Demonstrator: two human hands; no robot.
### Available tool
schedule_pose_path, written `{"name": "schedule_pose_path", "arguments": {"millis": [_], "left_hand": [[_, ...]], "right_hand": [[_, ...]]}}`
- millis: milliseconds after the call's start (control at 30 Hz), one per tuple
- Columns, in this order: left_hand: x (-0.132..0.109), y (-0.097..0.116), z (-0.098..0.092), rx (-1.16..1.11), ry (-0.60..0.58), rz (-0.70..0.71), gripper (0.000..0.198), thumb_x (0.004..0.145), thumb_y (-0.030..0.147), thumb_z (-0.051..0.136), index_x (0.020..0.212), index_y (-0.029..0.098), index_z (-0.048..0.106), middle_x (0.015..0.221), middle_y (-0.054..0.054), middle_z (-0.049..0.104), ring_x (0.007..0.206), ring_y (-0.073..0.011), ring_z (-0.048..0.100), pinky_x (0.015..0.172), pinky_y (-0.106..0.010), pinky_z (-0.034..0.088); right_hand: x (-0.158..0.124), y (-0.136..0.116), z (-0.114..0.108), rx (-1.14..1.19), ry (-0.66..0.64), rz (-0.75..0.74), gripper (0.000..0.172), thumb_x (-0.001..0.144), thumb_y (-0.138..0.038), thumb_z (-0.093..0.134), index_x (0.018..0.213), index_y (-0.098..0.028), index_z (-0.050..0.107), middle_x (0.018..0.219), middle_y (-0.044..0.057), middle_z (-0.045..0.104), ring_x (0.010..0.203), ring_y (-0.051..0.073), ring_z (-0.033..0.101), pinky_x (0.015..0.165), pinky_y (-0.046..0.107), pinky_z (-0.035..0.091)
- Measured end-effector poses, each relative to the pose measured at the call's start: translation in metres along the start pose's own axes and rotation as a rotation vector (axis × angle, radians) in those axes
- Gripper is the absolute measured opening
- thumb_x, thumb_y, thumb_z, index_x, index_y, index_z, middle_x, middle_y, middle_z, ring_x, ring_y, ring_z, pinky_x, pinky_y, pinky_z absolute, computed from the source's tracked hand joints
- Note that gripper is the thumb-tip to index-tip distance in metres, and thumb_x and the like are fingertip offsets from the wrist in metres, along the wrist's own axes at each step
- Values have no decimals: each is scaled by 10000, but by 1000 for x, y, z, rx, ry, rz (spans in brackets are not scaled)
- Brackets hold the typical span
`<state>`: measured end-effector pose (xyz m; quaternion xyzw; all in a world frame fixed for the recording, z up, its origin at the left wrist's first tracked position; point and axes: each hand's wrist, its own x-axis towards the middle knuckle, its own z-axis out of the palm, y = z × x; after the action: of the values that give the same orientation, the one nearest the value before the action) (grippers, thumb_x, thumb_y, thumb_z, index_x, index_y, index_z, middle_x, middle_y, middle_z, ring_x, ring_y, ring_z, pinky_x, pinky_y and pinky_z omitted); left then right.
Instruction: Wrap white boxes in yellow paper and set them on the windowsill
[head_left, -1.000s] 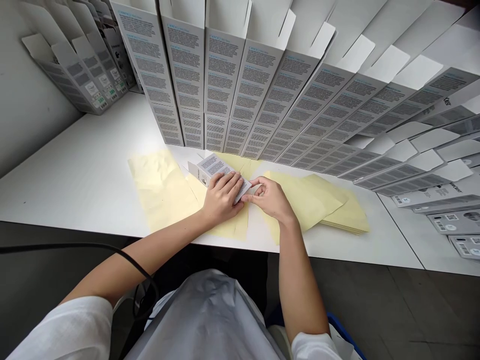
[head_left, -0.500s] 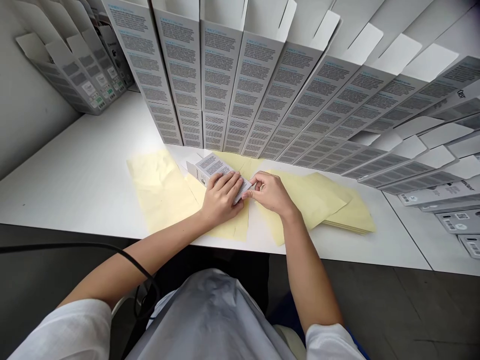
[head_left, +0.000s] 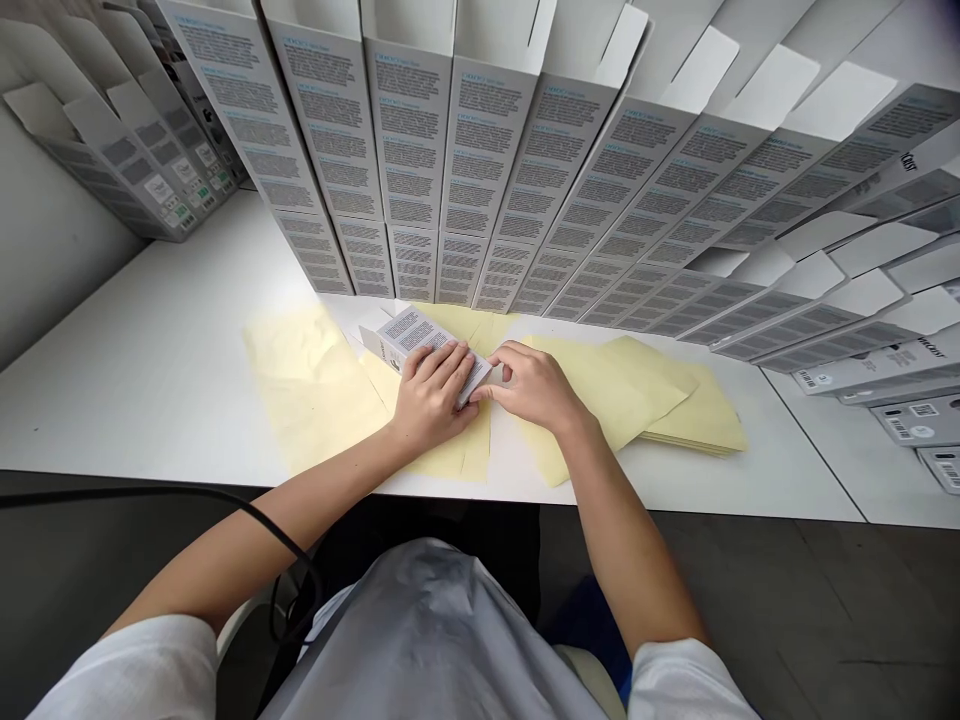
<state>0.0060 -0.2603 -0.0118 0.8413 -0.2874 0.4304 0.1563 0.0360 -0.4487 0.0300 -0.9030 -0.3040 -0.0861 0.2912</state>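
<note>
My left hand grips a small white carton printed with grey text, holding it flat over pale yellow paper sheets. My right hand sits at the carton's right end, its fingertips pressed against that end. The carton's lower side is hidden under my fingers. To the right of my right hand lies a stack of the yellow sheets, and my wrist is close to its top sheet.
Tall rows of white printed cartons stand along the back of the white table. More cartons lean at back left, and flat ones lie at far right. A black cable crosses my left forearm's side.
The whole scene has drifted slightly left and up as my head moved. Both hands stay on the carton, and my right hand's fingers sit a little closer against its end.
</note>
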Motion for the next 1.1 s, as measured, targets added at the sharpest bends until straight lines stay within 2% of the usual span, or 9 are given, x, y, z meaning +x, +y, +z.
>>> {"name": "schedule_pose_path", "arguments": {"millis": [133,267,367,433,667,833,967,1033,1100], "left_hand": [[1,0,-1,7,6,-1,429,801,288,626,1192,122,567,1213,-132,653,1141,-272,617,990,-427,381],[1,0,-1,10,8,3,454,787,288,642,1200,114,565,1213,-134,652,1133,-275,620,995,-433,381],[1,0,-1,4,6,4,452,799,318,633,1199,117,567,1223,-141,646,1144,-281,614,993,-437,379],[1,1,-1,1,6,2,442,804,315,623,1196,119,570,1222,-141,646,1146,-280,614,989,-435,380],[0,0,0,-13,-4,-9,448,806,302,618,1215,126,571,1234,-140,640,1160,-271,604,1003,-435,371],[0,0,-4,-73,-44,-38,516,801,373,587,1259,135,566,1270,-146,618,1193,-294,579,1027,-455,346],[1,2,-8,-123,-80,-76,557,793,417,569,1267,125,565,1284,-158,606,1210,-305,564,1037,-465,336],[0,2,-7,-122,-68,-73,537,793,397,571,1256,126,568,1274,-151,614,1207,-300,567,1036,-460,336],[0,1,-6,-104,-50,-59,522,794,381,582,1250,126,565,1266,-144,621,1199,-293,574,1035,-453,336]], "right_hand": [[3,2,5,-37,21,-7,122,806,-221,702,790,-146,607,817,16,619,623,109,500,627,274,363],[0,6,2,63,8,-34,23,866,-170,617,849,-154,621,899,22,642,670,109,530,675,264,390],[-1,3,-2,126,-47,32,182,790,-259,712,914,-160,624,873,12,621,668,112,533,677,265,407],[0,0,-2,113,-38,88,254,716,-291,767,870,-158,614,805,0,592,646,114,515,653,269,398],[5,8,5,293,-7,148,97,774,-231,672,762,-152,616,818,15,628,649,107,512,612,258,387],[4,12,0,550,-128,235,250,857,-371,582,872,-139,674,795,47,645,690,144,583,670,281,451],[6,5,0,498,-129,294,307,804,-420,655,930,-140,676,833,49,657,706,144,571,669,275,452],[7,4,2,444,-103,284,249,769,-365,690,884,-144,675,829,42,654,707,140,554,653,266,441],[7,4,4,410,-58,212,162,808,-304,644,822,-145,669,826,40,652,723,136,553,665,263,431]]}}
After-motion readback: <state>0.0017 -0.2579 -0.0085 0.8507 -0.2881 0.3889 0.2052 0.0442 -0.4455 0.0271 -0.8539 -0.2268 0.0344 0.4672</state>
